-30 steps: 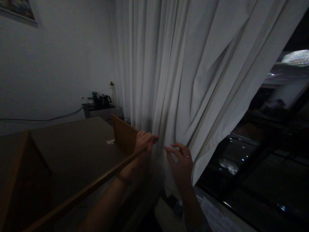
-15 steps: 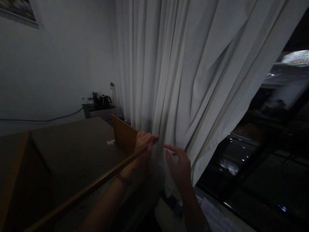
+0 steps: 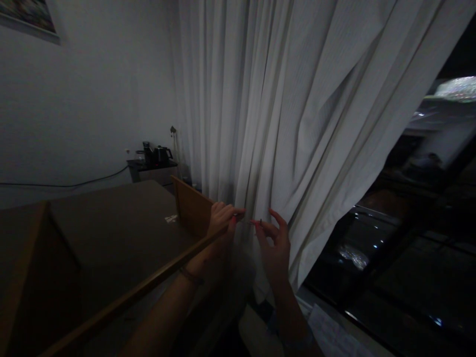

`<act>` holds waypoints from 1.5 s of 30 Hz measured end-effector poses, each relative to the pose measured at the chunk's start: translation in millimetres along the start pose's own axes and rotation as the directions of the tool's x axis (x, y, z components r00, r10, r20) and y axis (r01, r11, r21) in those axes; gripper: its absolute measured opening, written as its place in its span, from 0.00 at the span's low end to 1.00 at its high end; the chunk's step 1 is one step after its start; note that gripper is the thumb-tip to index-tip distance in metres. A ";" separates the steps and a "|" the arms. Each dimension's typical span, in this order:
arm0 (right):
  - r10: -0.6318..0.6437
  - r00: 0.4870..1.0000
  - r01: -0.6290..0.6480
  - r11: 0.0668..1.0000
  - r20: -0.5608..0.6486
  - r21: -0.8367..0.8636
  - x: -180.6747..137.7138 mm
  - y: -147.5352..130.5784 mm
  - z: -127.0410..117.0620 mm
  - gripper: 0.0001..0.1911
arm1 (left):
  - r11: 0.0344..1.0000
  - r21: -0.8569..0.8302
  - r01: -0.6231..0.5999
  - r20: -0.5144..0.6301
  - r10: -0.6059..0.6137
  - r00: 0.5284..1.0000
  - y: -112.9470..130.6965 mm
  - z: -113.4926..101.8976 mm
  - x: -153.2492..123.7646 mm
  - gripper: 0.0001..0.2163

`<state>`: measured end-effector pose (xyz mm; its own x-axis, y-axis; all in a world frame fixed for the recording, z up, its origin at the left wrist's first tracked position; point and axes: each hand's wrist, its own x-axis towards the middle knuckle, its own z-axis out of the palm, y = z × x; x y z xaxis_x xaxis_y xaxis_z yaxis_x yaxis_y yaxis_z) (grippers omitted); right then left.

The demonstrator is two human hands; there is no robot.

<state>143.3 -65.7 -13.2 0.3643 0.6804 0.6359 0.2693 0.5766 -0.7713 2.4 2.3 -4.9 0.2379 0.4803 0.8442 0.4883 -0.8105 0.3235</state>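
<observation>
My left hand [image 3: 222, 218] is closed around the far corner of a wooden panel [image 3: 148, 285], whose narrow edge runs toward me from lower left. Its thumb and forefinger press at the panel's end. To the right, my right hand [image 3: 275, 243] pinches a small thin rod with a short bent end, which looks like a hex key [image 3: 261, 222]. The rod lies between the fingertips and points at the panel's corner; dim light hides whether its tip touches. My right forefinger is raised off it.
Upright wooden boards [image 3: 193, 206] stand on the grey-brown tabletop [image 3: 119, 218], with small white pieces [image 3: 171, 218] beside one. White curtains [image 3: 253, 124] hang just beyond my hands. A dark window [image 3: 372, 258] is at right. A kettle [image 3: 162, 154] stands on a far cabinet.
My right hand has changed its grip on the hex key: the forefinger has lifted, and the thumb and another finger now pinch it. My left hand has stayed on the panel.
</observation>
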 end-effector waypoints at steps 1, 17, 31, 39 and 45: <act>0.040 0.999 -0.041 0.998 0.015 0.048 0.0 -0.2 -0.2 0.24 | 1.000 -0.003 -0.001 -0.001 0.001 1.000 -0.3 0.3 0.1 0.19; -0.042 0.932 0.077 0.993 0.360 -0.084 -1.2 -2.4 -19.7 0.08 | 1.000 0.004 0.002 0.012 -0.002 1.000 7.0 -6.0 1.4 0.18; -0.107 0.919 0.176 0.973 0.381 -0.152 -0.2 -2.4 -20.8 0.12 | 1.000 -0.003 -0.029 -0.017 0.029 0.999 -1.0 0.1 0.6 0.19; -0.412 0.795 0.576 0.744 0.445 -0.339 7.7 18.9 -31.3 0.12 | 1.000 -0.010 0.002 0.004 -0.002 1.000 2.5 -2.4 0.9 0.18; -0.506 0.694 0.713 0.587 0.513 -0.385 12.0 15.2 -33.3 0.14 | 1.000 0.002 0.000 -0.002 0.000 1.000 -2.7 1.4 -0.3 0.19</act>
<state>181.5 -63.8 -18.2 -0.3410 0.4123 0.8449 0.7606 0.6492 -0.0098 2.2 4.8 -6.6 0.2358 0.4799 0.8450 0.4903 -0.8095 0.3230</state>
